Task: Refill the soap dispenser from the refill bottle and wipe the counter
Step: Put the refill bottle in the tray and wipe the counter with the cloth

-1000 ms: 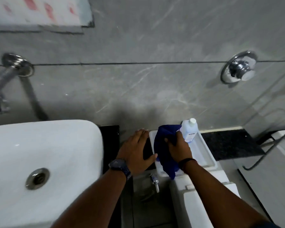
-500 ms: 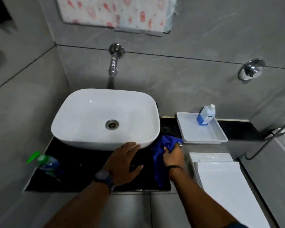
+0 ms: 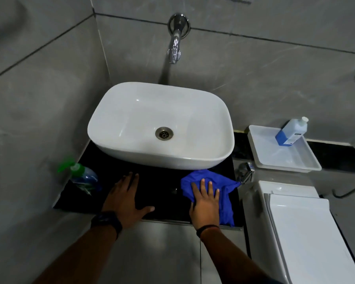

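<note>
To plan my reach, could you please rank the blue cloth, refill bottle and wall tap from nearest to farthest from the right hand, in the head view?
1. blue cloth, under the right hand.
2. refill bottle, back right in tray.
3. wall tap, above the sink.

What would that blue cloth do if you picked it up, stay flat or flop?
Probably flop: the blue cloth lies crumpled in soft folds on the counter. It likely slides easily, since the dark counter looks smooth and glossy. It seems light, looking thin under the right hand, fingers flat.
</note>
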